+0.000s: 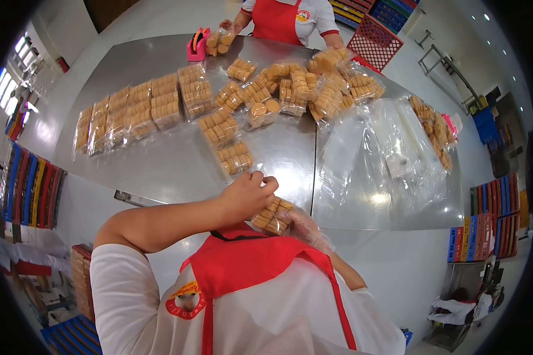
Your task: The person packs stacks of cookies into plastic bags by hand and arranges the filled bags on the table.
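Note:
Close to my body, at the table's front edge, is a clear bag of round biscuits. My right hand, in a clear plastic glove, is wrapped round the bag's right side. My left hand is bare and closed just above the bag, fingers pinched together; what they hold, if anything, is too small to make out. Just beyond it lie two more biscuit packs on the steel table. Rows of packed biscuits stand at the left, and a loose pile of packs lies at the back.
A pink tape dispenser stands at the back edge. Across the table a person in a red apron has one hand at a biscuit pack and the other by the pile. Clear empty bags and more biscuits lie at the right.

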`<state>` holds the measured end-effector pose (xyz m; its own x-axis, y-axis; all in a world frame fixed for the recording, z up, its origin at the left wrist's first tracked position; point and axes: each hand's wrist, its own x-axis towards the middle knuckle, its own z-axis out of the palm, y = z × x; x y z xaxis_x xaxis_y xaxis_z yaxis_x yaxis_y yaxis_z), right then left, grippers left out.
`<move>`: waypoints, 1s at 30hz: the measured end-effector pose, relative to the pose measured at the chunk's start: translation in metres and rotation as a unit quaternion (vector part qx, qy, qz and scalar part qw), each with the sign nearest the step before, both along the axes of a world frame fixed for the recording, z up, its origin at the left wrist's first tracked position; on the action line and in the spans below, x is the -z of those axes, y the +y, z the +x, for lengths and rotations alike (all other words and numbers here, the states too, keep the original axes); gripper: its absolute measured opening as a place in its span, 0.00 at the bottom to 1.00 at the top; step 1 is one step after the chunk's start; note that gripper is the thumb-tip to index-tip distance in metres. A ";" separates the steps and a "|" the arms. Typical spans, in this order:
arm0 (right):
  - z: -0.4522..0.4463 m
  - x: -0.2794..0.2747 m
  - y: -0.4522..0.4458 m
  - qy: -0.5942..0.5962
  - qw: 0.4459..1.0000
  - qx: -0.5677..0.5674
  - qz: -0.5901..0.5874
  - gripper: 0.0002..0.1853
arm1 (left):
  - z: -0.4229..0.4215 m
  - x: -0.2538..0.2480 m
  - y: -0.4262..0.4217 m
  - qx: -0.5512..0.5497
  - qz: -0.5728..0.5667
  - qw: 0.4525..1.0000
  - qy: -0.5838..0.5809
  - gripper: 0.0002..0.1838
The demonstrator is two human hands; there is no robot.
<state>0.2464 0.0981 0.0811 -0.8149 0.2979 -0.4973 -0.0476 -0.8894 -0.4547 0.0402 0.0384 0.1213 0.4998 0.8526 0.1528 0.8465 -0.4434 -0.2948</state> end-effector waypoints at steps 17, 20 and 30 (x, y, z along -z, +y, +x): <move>-0.051 -0.001 0.009 0.119 0.977 0.175 -0.041 0.26 | 0.007 -0.046 0.020 -0.118 -0.199 0.965 -0.125 0.29; -0.046 0.002 0.008 0.121 0.970 0.204 -0.056 0.23 | 0.013 -0.033 0.022 -0.086 -0.195 0.953 -0.214 0.26; -0.034 0.019 0.011 0.040 0.988 0.132 0.074 0.21 | 0.049 -0.050 0.024 -0.078 -0.185 0.941 -0.274 0.19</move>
